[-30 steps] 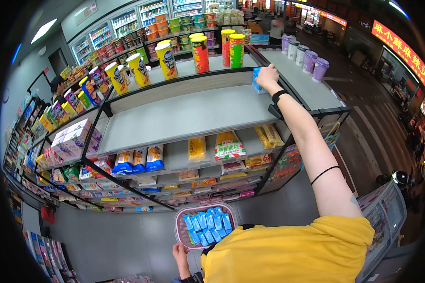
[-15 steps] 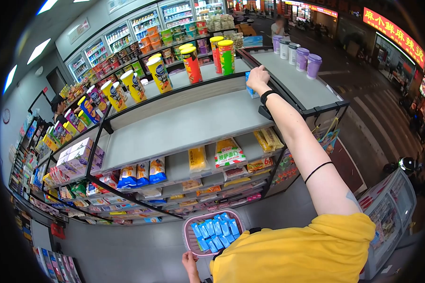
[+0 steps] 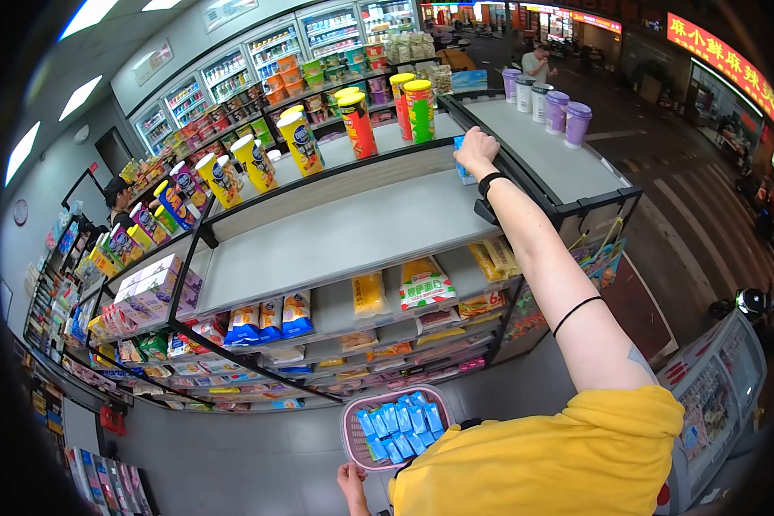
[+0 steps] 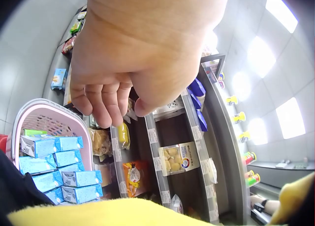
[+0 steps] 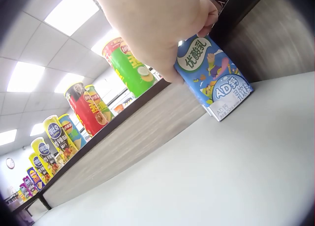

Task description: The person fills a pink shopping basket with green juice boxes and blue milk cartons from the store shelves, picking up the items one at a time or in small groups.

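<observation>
At the right back corner of the shelf top (image 3: 344, 224), my right hand (image 3: 478, 151) grips a blue drink carton (image 5: 211, 78) from above, thumb on one side and fingers on the other. The carton stands upright, its base at the pale shelf surface, close to the back panel. My left hand (image 4: 142, 54) hangs low with loosely curled fingers and holds nothing. Beside it is a pink basket (image 4: 86, 137) filled with several similar blue cartons (image 3: 404, 421).
Tall chip canisters (image 3: 301, 142) line the raised ledge behind the shelf. Purple and white cups (image 3: 555, 112) stand on the side counter at right. Bagged bread (image 3: 426, 282) lies one level below. A black frame post (image 3: 185, 275) edges the shelf at left. A glass-topped freezer (image 3: 714, 387) stands at right.
The head view has shifted a little. My right hand stays on the carton at the shelf corner, and my left hand stays low by the basket.
</observation>
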The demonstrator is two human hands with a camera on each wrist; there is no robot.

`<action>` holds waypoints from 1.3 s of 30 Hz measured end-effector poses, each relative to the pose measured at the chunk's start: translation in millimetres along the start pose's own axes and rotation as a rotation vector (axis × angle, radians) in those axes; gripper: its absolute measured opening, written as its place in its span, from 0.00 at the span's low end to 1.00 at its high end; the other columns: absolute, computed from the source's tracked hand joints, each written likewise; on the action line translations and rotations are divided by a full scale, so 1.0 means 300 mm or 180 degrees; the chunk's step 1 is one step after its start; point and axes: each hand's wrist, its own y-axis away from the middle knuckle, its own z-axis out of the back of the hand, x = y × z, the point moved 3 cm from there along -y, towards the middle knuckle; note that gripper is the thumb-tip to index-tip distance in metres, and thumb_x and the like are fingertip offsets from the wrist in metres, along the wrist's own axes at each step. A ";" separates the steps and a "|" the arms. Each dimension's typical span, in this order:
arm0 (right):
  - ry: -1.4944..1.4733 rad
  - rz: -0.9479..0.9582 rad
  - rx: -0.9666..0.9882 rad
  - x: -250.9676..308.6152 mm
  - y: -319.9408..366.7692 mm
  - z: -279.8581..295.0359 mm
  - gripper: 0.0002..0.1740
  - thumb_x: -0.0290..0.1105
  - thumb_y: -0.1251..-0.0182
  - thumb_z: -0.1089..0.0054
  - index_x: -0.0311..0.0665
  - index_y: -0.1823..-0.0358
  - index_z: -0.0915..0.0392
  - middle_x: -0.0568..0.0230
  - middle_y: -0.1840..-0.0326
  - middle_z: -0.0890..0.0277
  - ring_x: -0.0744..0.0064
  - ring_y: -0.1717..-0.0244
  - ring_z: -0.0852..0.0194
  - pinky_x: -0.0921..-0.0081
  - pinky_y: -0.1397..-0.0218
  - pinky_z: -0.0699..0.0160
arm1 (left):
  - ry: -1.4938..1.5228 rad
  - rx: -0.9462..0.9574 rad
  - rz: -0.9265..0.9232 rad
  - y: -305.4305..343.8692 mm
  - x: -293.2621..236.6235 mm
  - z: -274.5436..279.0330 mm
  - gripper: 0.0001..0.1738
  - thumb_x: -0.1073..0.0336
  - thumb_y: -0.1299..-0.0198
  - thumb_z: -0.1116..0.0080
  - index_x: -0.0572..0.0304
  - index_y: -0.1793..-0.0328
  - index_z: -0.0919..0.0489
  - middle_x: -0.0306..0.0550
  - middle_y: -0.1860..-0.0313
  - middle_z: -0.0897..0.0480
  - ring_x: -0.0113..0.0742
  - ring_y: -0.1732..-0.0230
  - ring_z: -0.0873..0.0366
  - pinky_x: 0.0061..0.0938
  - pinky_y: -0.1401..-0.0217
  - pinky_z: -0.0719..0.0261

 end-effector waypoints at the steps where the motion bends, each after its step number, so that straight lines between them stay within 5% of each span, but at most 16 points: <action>1: 0.0006 -0.0002 -0.0021 -0.002 -0.002 -0.002 0.34 0.47 0.51 0.22 0.38 0.46 0.25 0.55 0.49 0.14 0.54 0.45 0.15 0.60 0.45 0.17 | -0.0009 -0.0019 0.0017 0.003 0.004 0.005 0.11 0.62 0.28 0.42 0.64 0.54 0.23 0.42 0.74 0.21 0.27 0.77 0.24 0.21 0.74 0.26; 16: 0.0143 -0.0166 -0.0044 0.018 0.013 -0.013 0.35 0.45 0.46 0.25 0.39 0.41 0.29 0.53 0.42 0.18 0.55 0.37 0.22 0.59 0.37 0.27 | 0.0067 -0.0185 0.0051 0.041 0.035 0.043 0.10 0.63 0.28 0.43 0.64 0.53 0.23 0.44 0.72 0.20 0.30 0.76 0.23 0.22 0.72 0.24; 29: 0.0169 0.0082 -0.0164 0.009 0.025 -0.008 0.37 0.52 0.49 0.22 0.39 0.45 0.28 0.53 0.47 0.16 0.53 0.41 0.19 0.58 0.40 0.22 | -0.0089 -0.0103 0.0035 0.042 0.054 0.033 0.11 0.61 0.27 0.44 0.63 0.53 0.23 0.42 0.72 0.20 0.28 0.75 0.23 0.22 0.70 0.24; 39: 0.0226 0.0147 -0.0186 0.019 0.063 0.033 0.42 0.58 0.47 0.24 0.35 0.41 0.29 0.50 0.42 0.25 0.49 0.42 0.20 0.57 0.41 0.20 | -0.0093 -0.0066 0.0061 0.020 0.079 0.029 0.12 0.61 0.27 0.43 0.63 0.53 0.22 0.41 0.72 0.20 0.27 0.73 0.23 0.22 0.69 0.24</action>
